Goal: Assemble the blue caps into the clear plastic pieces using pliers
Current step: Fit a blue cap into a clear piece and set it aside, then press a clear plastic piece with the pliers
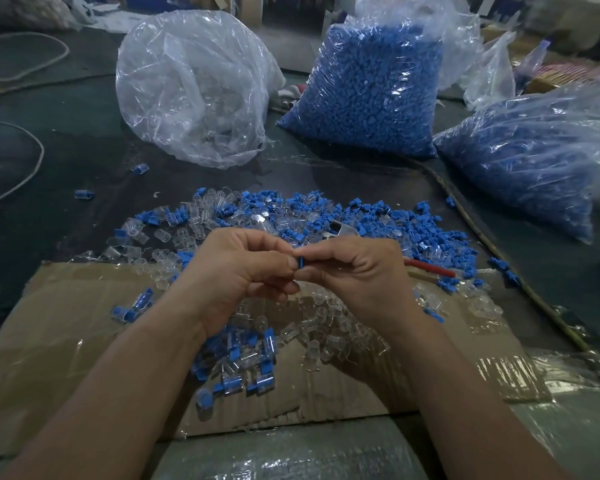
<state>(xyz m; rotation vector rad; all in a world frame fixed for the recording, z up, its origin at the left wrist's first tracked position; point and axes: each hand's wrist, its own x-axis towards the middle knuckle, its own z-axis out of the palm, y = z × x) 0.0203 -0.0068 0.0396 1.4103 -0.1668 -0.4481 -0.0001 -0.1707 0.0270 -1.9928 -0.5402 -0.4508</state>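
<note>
Item: one blue cap (302,263), pinched between the fingertips of the left hand (238,271) and right hand (355,277), raised above the mixed heap of loose caps and clear plastic pieces (257,220), apparently so it can be lined up by feel; whether a clear piece is also held cannot be told. Both hands curled, knuckles up, forearms converging over the cardboard sheet (66,323). Pliers (426,268), red-handled, lie on the heap beyond the right hand, ungripped.

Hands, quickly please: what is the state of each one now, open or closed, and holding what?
Left hand: closed, fingertips pinching the blue cap.
Right hand: closed, pinching the same blue cap from the other side; pliers lie behind it.
</note>
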